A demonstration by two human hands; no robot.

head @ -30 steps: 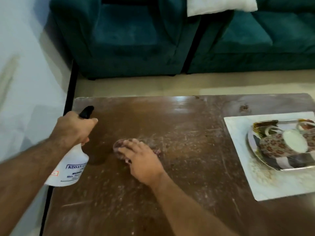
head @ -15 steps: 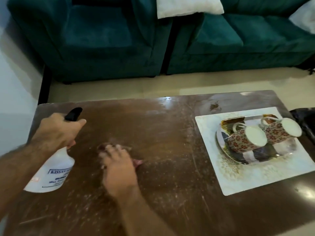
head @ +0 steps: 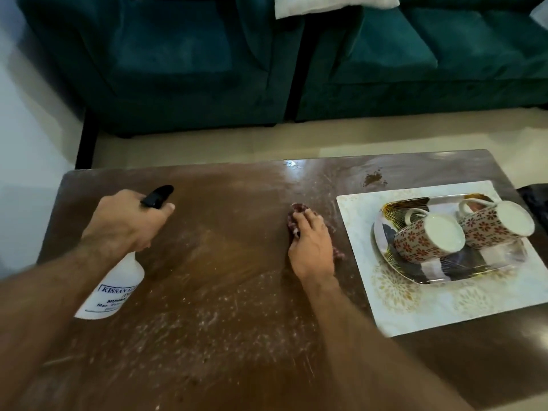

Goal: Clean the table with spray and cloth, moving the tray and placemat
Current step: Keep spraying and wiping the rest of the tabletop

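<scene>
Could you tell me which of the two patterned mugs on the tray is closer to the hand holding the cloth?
The left mug, lying on its side. It sits nearer the right hand than the other mug.

And the right hand (head: pixel 311 247) sweeps the cloth (head: pixel 297 215) rightward across the counter (head: pixel 237 292), from near the spray bottle (head: pixel 114 289) to just beside the placemat (head: pixel 358 232). The gap between the two hands is now far wider.
</scene>
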